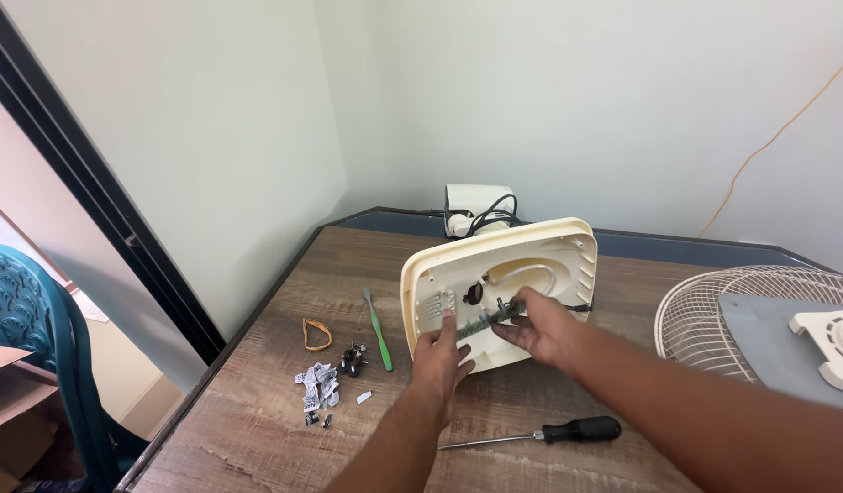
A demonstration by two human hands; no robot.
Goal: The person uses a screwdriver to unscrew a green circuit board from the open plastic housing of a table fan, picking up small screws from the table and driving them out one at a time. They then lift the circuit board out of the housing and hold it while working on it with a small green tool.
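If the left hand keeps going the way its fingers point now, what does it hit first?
Probably the inside face of the tilted cream plastic fan base: the left hand already touches its lower edge beside the small green circuit board.

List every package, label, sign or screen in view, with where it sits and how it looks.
Paper label scraps: small torn white pieces with dark print, heaped on the wooden table, left of the left hand.
Cardboard box: brown, open flaps, on the floor at far left.
No signs or screens.
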